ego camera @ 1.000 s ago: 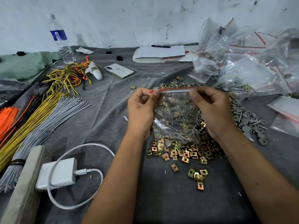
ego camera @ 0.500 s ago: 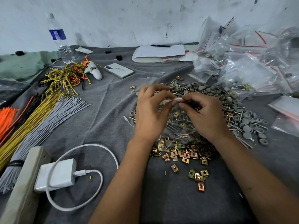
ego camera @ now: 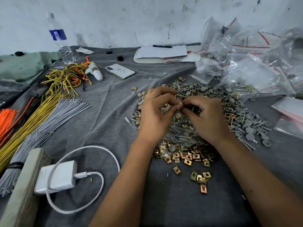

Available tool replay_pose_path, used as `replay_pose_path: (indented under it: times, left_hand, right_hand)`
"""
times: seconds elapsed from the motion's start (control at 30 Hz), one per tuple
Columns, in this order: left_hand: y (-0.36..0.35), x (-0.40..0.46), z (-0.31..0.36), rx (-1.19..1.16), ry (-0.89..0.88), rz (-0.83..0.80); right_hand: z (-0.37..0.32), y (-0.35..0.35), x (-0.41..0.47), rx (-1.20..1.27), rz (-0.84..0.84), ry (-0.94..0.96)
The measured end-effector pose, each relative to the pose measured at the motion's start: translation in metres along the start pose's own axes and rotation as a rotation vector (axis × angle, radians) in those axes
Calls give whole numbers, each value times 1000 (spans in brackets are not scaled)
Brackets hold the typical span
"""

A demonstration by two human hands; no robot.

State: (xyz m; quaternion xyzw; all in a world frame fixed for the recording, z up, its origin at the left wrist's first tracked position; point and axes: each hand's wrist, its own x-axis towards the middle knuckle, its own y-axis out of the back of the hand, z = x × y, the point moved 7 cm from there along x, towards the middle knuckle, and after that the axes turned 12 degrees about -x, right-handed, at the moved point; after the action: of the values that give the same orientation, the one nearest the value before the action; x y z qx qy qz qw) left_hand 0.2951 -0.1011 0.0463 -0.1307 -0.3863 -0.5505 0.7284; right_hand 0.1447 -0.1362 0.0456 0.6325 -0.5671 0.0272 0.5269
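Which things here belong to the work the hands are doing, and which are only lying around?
In the job: left hand and right hand, pinching the top of the clear bag; brass clips; grey caps; screws.

Lying about: phone; water bottle; charger; grey wires; notepad; pen.
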Motion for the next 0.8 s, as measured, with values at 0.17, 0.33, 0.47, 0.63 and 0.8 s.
replay_pose_path:
  times: [0.17, 0.33, 0.47, 0.63, 0.8]
  left_hand:
    - [-4, -2, -4, -18, 37, -63]
    - [2, 0, -3, 9, 8, 16]
    - [11, 0, -6, 120, 14, 91]
    - [18, -1, 0, 240, -18, 155]
    - [29, -3, 6, 176, -34, 277]
  right_hand:
    - [2, 1, -1, 0, -2, -7]
    - [-2, -2, -1, 41, -22, 6]
    - [0, -6, -2, 97, -45, -20]
    - [-1, -9, -3, 170, -67, -29]
    - [-7, -13, -4, 198, -85, -10]
